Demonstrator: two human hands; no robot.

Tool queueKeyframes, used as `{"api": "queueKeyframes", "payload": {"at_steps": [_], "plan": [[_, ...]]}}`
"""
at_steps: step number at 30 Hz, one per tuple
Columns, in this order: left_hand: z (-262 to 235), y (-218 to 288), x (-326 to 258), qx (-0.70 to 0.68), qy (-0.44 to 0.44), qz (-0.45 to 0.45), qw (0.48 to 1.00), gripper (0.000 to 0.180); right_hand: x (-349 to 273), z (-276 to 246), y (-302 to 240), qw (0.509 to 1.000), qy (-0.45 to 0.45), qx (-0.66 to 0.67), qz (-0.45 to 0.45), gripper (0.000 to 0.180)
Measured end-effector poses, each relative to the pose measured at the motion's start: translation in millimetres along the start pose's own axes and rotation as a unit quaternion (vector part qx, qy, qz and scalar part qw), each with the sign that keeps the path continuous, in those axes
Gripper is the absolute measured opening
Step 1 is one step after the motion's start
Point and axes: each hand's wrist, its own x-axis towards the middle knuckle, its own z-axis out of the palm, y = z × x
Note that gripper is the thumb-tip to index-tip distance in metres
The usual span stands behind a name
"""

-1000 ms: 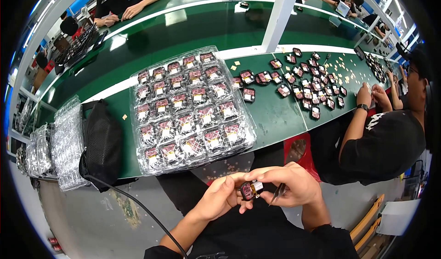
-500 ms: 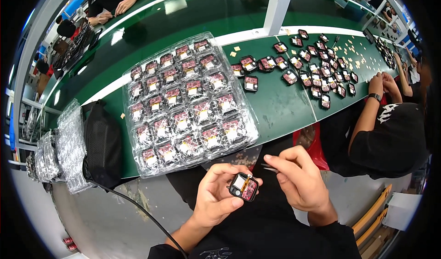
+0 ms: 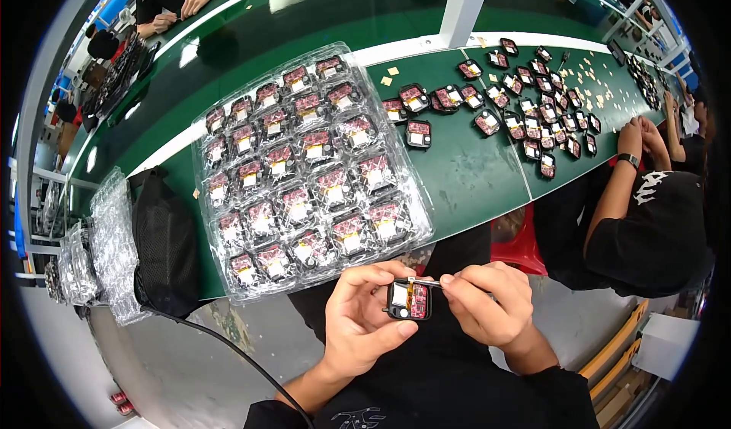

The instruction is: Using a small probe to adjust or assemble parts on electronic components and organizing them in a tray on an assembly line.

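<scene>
Holding a small black module (image 3: 410, 299) out in front of the belly, below the tabletop's near edge: the left hand (image 3: 359, 315) has it, fingers along the top edge and thumb underneath. It looks close to square, so no real long axis to call, but an amber strip runs up its middle to the top edge.

That's the spot that matters. The right hand (image 3: 491, 303) is pinched shut on a thin tool (image 3: 430, 283) (tweezers, by the look of it), lying nearly level and pointing left at the strip's upper end. Can't tell if the tip actually touches. The left hand is on the module; the right is just beside it.

Further out, a clear tray (image 3: 416, 214) full of similar modules sits on the green tabletop (image 3: 464, 181), ahead and to the left. Loose modules (image 3: 548, 113) are scattered ahead-right, with little tan squares (image 3: 393, 71) about. Black bag (image 3: 169, 239) left of the tray.
</scene>
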Motion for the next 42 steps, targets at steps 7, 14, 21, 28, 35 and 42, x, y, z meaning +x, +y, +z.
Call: {"api": "queueKeyframes", "payload": {"at_steps": [7, 14, 21, 28, 35, 42], "plan": [[2, 6, 2, 0.007, -0.033, 0.016, 0.999, 0.058, 3, -4, 4, 0.988, -0.016, 0.130, 0.083, 0.027], [4, 7, 0, 0.046, -0.030, 0.027, 0.998, 0.060, 3, -5, -1, 0.990, -0.029, 0.103, 0.094, 0.027], [11, 9, -4, 0.069, -0.011, 0.043, 0.997, 0.060, -4, 4, -7, 0.986, 0.005, 0.125, 0.111, 0.027], [11, 8, -6, 0.071, 0.032, 0.035, 0.996, 0.059, -3, 2, -2, 1.000, -0.002, -0.012, -0.002, 0.030], [13, 9, -5, 0.077, 0.036, 0.032, 0.996, 0.058, -3, 2, -2, 0.999, 0.003, -0.032, -0.032, 0.027], [17, 3, -6, 0.062, 0.037, 0.041, 0.997, 0.057, -9, 12, -15, 0.997, 0.024, 0.029, 0.071, 0.022]]}}
